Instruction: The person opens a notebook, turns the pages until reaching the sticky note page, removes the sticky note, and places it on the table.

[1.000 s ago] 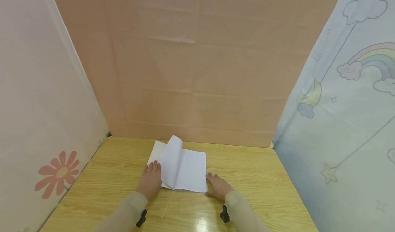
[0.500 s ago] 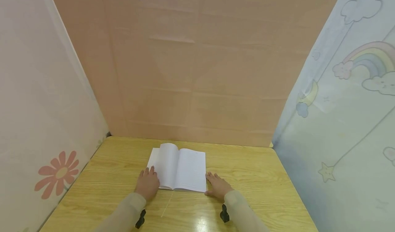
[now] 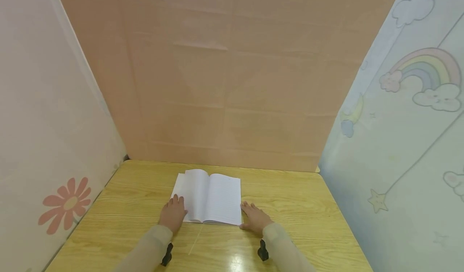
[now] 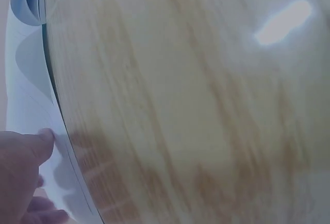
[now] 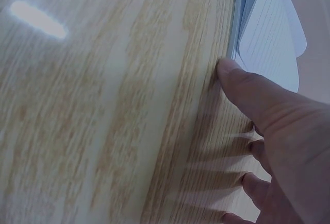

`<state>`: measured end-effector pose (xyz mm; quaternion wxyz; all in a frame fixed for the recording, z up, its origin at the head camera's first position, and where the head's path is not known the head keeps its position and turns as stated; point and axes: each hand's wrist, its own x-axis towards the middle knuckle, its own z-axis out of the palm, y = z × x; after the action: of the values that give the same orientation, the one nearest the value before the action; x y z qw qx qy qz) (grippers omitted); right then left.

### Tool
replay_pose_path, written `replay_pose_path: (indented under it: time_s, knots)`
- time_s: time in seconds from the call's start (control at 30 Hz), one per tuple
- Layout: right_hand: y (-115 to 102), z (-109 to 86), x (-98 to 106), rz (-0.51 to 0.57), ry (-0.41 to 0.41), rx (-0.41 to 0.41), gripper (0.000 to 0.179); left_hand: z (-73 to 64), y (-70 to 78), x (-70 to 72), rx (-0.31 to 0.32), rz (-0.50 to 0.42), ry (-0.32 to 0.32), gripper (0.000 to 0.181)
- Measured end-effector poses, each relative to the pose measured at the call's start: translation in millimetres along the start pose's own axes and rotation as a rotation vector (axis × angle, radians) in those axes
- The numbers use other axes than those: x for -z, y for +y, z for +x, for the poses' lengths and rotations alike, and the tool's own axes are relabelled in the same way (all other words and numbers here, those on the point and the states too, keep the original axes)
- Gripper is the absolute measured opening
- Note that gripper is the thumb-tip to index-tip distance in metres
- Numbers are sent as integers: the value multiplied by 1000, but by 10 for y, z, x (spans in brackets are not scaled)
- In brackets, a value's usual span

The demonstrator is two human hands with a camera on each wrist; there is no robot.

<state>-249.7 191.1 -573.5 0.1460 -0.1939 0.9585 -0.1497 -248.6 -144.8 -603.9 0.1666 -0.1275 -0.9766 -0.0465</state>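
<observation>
An open notebook (image 3: 224,199) with lined white pages lies on the wooden table. Its left-hand pages (image 3: 197,195) bulge up near the spine, and the right-hand side lies flatter. My left hand (image 3: 173,215) rests on the lower left of the notebook, fingers extended forward. In the left wrist view, the thumb (image 4: 44,144) lies on the white paper near its lower edge. My right hand (image 3: 256,219) stays beside the notebook's right edge, fingers spread. The right wrist view has its thumb (image 5: 232,74) touching the notebook's corner, with the other fingertips close to the tabletop.
The wooden tabletop (image 3: 290,199) extends on both sides of the notebook. A plain tan sheet (image 3: 224,83) hangs behind it. Patterned cloths stand at the left, with a red flower (image 3: 69,203), and at the right, with a rainbow (image 3: 427,64).
The raised pages have come down onto the left side. My left hand has slid slightly left and toward me along with them. My right hand has stayed in place by the notebook.
</observation>
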Motion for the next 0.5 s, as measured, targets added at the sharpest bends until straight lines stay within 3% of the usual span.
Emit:
replay_pose_path:
  time_s: [0.1,0.17,0.33,0.5]
  knots:
    - [12,12,-12,-8,0,-1,82,0,-4,-26,-19,-40,2,62]
    - [19,18,-17,-13,1,-1,83,5,-9,-46,-44,-62,-32,64]
    - [30,28,-25,-16,2,-1,83,12,5,-23,-91,-104,-143,55]
    - [36,30,-32,-8,0,-8,83,7,0,2,-76,-138,-248,47]
